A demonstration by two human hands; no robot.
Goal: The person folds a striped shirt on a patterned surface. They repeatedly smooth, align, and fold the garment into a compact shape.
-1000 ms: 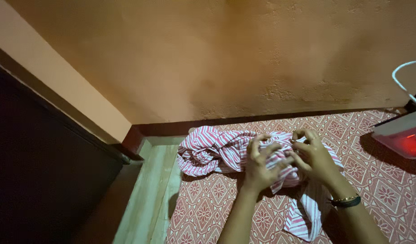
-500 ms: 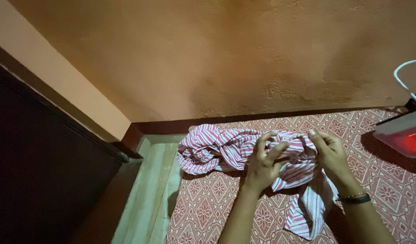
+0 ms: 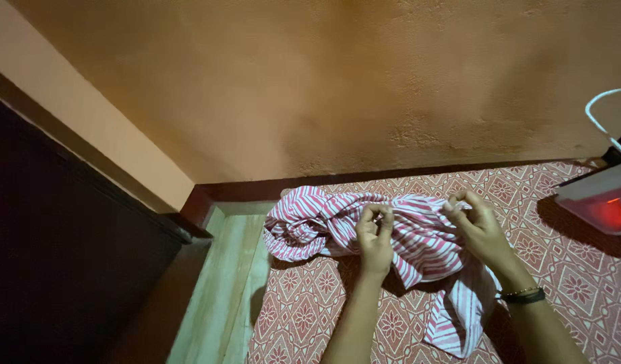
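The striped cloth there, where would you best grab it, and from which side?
The striped cloth lies bunched on the patterned mat. Best to pinch its raised top edge from above, where the left hand and right hand already do, a little apart. That loose edge stands clear of the mat, while the twisted bundle to the left looks too tangled to open.

surface: red patterned mat [image 3: 567,290] with white floral diamonds | on it: crumpled red-and-white striped cloth [image 3: 418,243] near the mat's far left corner | far right edge: white device [image 3: 597,199] with red glow
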